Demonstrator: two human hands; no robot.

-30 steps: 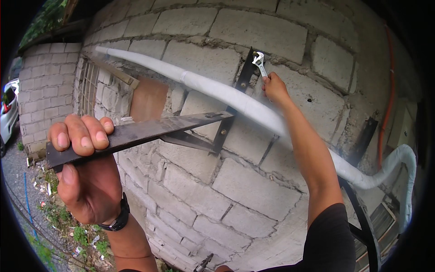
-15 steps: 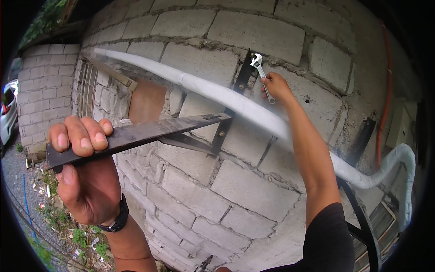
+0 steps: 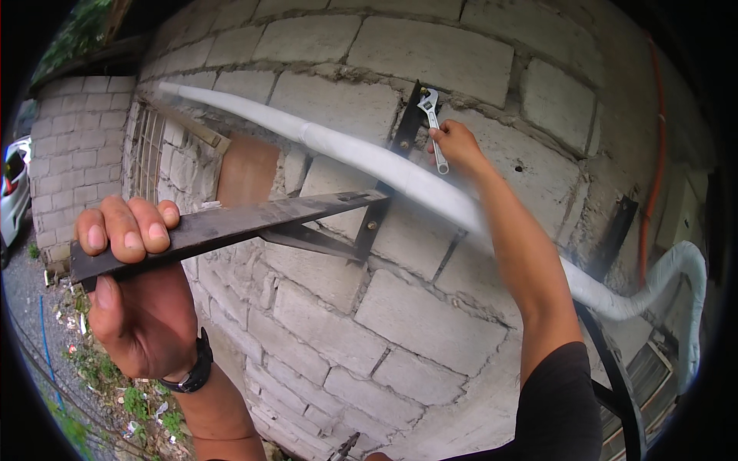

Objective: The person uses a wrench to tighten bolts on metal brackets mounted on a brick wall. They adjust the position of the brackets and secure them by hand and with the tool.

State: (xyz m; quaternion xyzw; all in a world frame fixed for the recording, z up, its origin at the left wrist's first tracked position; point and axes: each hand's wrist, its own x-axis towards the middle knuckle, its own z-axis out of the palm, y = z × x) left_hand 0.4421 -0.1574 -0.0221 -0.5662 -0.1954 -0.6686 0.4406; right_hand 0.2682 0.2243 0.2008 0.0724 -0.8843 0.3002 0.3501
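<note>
Gripping a silvery adjustable wrench (image 3: 431, 115), a worker's right hand (image 3: 459, 146) reached up along a block wall (image 3: 423, 323), its fingers curled closely around the handle. The wrench's head sat at the top bolt (image 3: 423, 91) of a dark bracket (image 3: 254, 217); whether its jaws had hold of the bolt could not be told. Within the last half-second the handle had swung to a steeper slant, its lower end shifting leftward, which suggested the tool was being turned or reseated there. The left hand (image 3: 150, 311), a black watch (image 3: 198, 369) at its wrist, stayed wrapped around the bracket's outer end, fingers over the top and thumb beneath, seemingly steadying it.

Flat and scuffed, the bracket's arm jutted from the wall above an angled brace (image 3: 307, 240). A smooth white-wrapped pipe (image 3: 415, 183) crossed before its bolted back strip (image 3: 400, 134), bending at far right near a slim orange line (image 3: 658, 154). Rough grey blocks with ragged mortar seams spread behind, around a flat reddish-brown panel (image 3: 250, 170).
</note>
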